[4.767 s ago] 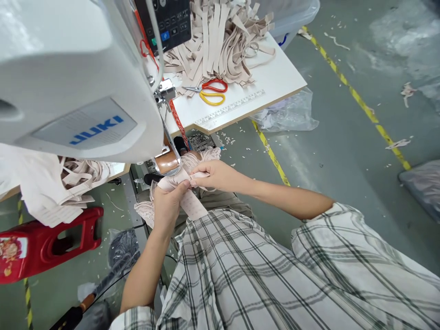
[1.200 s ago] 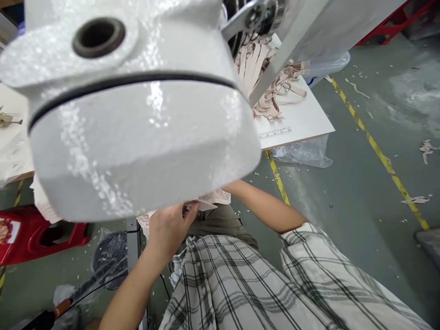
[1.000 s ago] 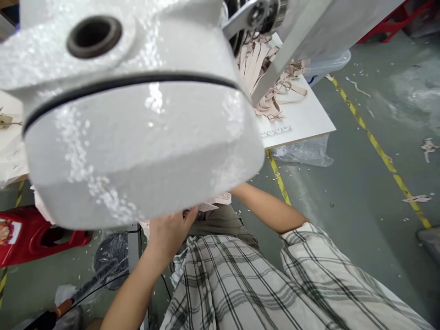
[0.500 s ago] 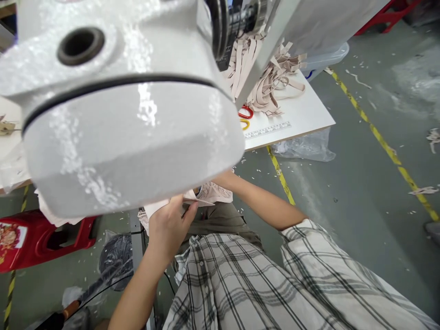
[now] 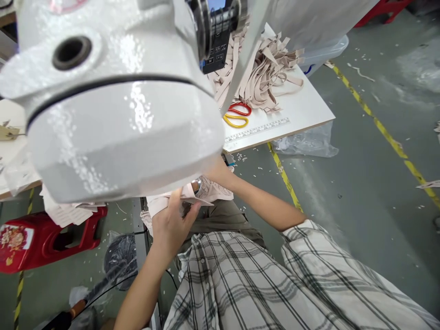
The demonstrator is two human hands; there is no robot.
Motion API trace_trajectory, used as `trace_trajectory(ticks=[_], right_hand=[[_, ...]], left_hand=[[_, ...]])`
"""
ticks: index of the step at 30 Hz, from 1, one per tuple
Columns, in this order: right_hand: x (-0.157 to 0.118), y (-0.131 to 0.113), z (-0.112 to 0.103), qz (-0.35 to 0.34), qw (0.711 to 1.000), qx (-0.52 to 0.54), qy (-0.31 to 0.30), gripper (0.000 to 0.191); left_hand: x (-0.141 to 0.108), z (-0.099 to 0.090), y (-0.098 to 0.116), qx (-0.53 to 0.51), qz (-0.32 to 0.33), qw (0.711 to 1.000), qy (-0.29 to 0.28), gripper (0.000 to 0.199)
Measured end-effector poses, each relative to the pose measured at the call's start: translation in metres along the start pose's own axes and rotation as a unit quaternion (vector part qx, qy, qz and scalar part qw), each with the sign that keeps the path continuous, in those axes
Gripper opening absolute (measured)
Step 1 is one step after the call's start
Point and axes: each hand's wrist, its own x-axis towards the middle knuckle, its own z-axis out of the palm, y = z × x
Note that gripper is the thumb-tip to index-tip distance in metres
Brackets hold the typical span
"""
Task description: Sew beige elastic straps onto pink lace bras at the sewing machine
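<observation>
My left hand [image 5: 173, 224] pinches the edge of a pale pink, lace-trimmed fabric piece [image 5: 220, 191] between thumb and fingers. The fabric lies under the front of a large white sewing machine head [image 5: 127, 142], which covers much of it. Beside the lace, a small shiny metal machine part [image 5: 196, 184] shows through a gap. My right hand [image 5: 217, 172] is at the far side of the fabric, close under the machine head. Its fingers are hidden there, so their grip does not show.
Right of the machine, a white tabletop [image 5: 302, 107] bears pale pink strips [image 5: 264, 75], scissors with red and yellow handles [image 5: 237, 114] and a printed ruler scale [image 5: 257, 130]. A red stool [image 5: 44, 243] with pale fabric pieces [image 5: 68, 208] above it stands at left. Yellow-black tape [image 5: 374, 121] marks the floor.
The view has shifted, so the machine head sits further left and more of the scissors and control panel shows. Both hands stay in nearly the same place at the fabric.
</observation>
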Motion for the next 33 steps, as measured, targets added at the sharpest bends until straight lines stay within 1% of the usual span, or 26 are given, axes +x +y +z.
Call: trace_trajectory(ticks=[3, 4, 5, 7, 11, 12, 13, 14, 16, 17, 18, 19, 20, 21, 22, 23, 24, 25, 26, 27, 28, 29, 30, 31, 32, 33], right_hand=[[-0.014, -0.003, -0.002, 0.064, 0.988, 0.118, 0.073, 0.048], [-0.021, -0.005, -0.004, 0.078, 0.982, 0.155, 0.078, 0.048], [-0.03, -0.007, -0.006, 0.094, 0.975, 0.186, 0.078, 0.047], [-0.049, -0.014, -0.011, 0.124, 0.966, 0.215, 0.065, 0.043], [-0.086, -0.033, -0.021, 0.16, 0.971, 0.179, -0.012, 0.039], [-0.094, -0.037, -0.023, 0.173, 0.967, 0.186, -0.029, 0.036], [-0.1, -0.04, -0.025, 0.19, 0.959, 0.207, -0.036, 0.033], [-0.106, -0.042, -0.027, 0.207, 0.949, 0.237, -0.035, 0.032], [-0.113, -0.042, -0.033, 0.236, 0.925, 0.299, -0.022, 0.032], [-0.116, -0.041, -0.036, 0.247, 0.913, 0.324, -0.024, 0.032], [-0.118, -0.04, -0.039, 0.255, 0.903, 0.345, -0.033, 0.033], [-0.12, -0.038, -0.041, 0.261, 0.893, 0.362, -0.049, 0.035], [-0.122, -0.036, -0.044, 0.264, 0.885, 0.377, -0.07, 0.036], [-0.122, -0.035, -0.046, 0.264, 0.878, 0.389, -0.092, 0.037], [-0.122, -0.034, -0.048, 0.263, 0.872, 0.396, -0.113, 0.037], [-0.121, -0.034, -0.05, 0.259, 0.87, 0.397, -0.134, 0.038], [-0.119, -0.035, -0.052, 0.251, 0.872, 0.39, -0.157, 0.037], [-0.116, -0.036, -0.055, 0.236, 0.877, 0.375, -0.189, 0.036], [-0.113, -0.039, -0.057, 0.211, 0.885, 0.346, -0.228, 0.034], [-0.11, -0.044, -0.059, 0.178, 0.899, 0.295, -0.27, 0.031], [-0.107, -0.049, -0.059, 0.138, 0.915, 0.22, -0.309, 0.028], [-0.105, -0.054, -0.058, 0.096, 0.928, 0.124, -0.337, 0.024], [-0.105, -0.057, -0.054, 0.056, 0.935, 0.012, -0.35, 0.022], [-0.104, -0.057, -0.048, 0.023, 0.935, -0.101, -0.339, 0.022], [-0.103, -0.055, -0.04, 0.002, 0.926, -0.196, -0.322, 0.021], [-0.102, -0.049, -0.031, -0.02, 0.915, -0.261, -0.307, 0.02]], left_hand=[[-0.006, 0.009, -0.004, -0.01, 0.021, 0.996, 0.082, 0.083], [-0.008, 0.012, -0.005, -0.011, 0.03, 0.995, 0.1, 0.087], [-0.01, 0.015, -0.004, -0.011, 0.039, 0.994, 0.106, 0.091], [-0.017, 0.021, 0.001, -0.009, 0.054, 0.993, 0.107, 0.096], [-0.042, 0.039, 0.026, -0.015, 0.119, 0.987, 0.106, 0.105], [-0.049, 0.043, 0.033, -0.025, 0.136, 0.986, 0.095, 0.105], [-0.056, 0.045, 0.039, -0.047, 0.149, 0.985, 0.073, 0.105], [-0.061, 0.046, 0.042, -0.083, 0.152, 0.984, 0.038, 0.103], [-0.066, 0.042, 0.042, -0.191, 0.133, 0.97, -0.065, 0.095], [-0.066, 0.038, 0.038, -0.244, 0.114, 0.956, -0.118, 0.085], [-0.064, 0.032, 0.034, -0.28, 0.093, 0.943, -0.157, 0.072], [-0.06, 0.025, 0.029, -0.296, 0.071, 0.937, -0.168, 0.056], [-0.056, 0.018, 0.025, -0.296, 0.058, 0.942, -0.15, 0.042], [-0.051, 0.012, 0.023, -0.284, 0.06, 0.951, -0.106, 0.031], [-0.045, 0.005, 0.022, -0.268, 0.08, 0.959, -0.048, 0.024], [-0.04, 0.0, 0.023, -0.251, 0.118, 0.961, 0.013, 0.023], [-0.034, -0.003, 0.025, -0.233, 0.168, 0.956, 0.059, 0.025], [-0.029, -0.006, 0.027, -0.209, 0.219, 0.95, 0.08, 0.028], [-0.025, -0.007, 0.03, -0.181, 0.262, 0.945, 0.073, 0.032], [-0.022, -0.008, 0.032, -0.15, 0.284, 0.946, 0.044, 0.033], [-0.021, -0.007, 0.032, -0.121, 0.277, 0.953, -0.002, 0.032], [-0.021, -0.004, 0.031, -0.104, 0.246, 0.962, -0.056, 0.03], [-0.022, 0.0, 0.029, -0.106, 0.184, 0.972, -0.098, 0.032], [-0.022, 0.007, 0.024, -0.121, 0.094, 0.98, -0.13, 0.038], [-0.02, 0.015, 0.019, -0.17, 0.014, 0.971, -0.166, 0.043], [-0.018, 0.024, 0.013, -0.26, -0.048, 0.941, -0.21, 0.047]])
